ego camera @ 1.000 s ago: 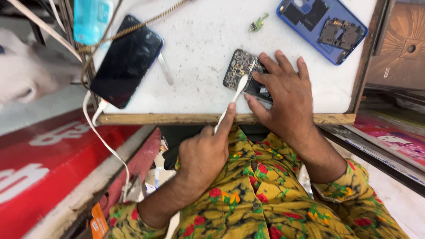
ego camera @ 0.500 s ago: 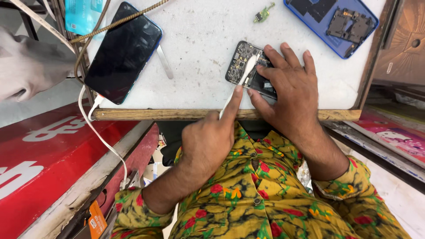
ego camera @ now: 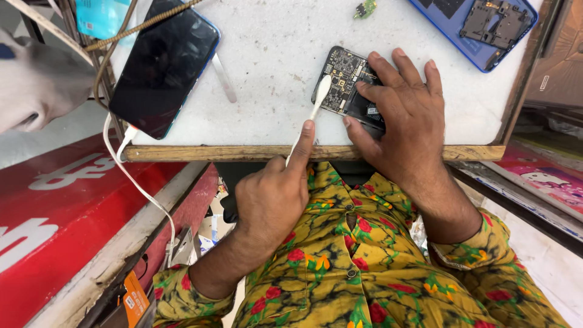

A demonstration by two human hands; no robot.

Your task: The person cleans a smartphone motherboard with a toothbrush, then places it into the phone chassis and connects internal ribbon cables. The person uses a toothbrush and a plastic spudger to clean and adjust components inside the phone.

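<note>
An opened phone [ego camera: 346, 79] with its circuit board bare lies on the white tabletop [ego camera: 273, 61] near the front edge. My right hand [ego camera: 404, 121] lies flat over the phone's lower half and holds it down. My left hand [ego camera: 273, 197] is below the wooden table edge [ego camera: 243, 152] and grips a white brush-like tool [ego camera: 313, 112], index finger stretched along the handle. The tool's tip rests on the board's left side.
A black phone [ego camera: 161, 64] lies at the left with a white cable [ego camera: 130, 176] plugged in. A metal strip [ego camera: 223, 78] lies beside it. A blue phone shell [ego camera: 486, 30] with loose parts sits at the top right, a small green component [ego camera: 364, 8] at the top. A red board [ego camera: 54, 218] runs lower left.
The view has tilted, so the table sits higher in frame. The white tool's tip has shifted slightly across the board. My right hand stays on the opened phone.
</note>
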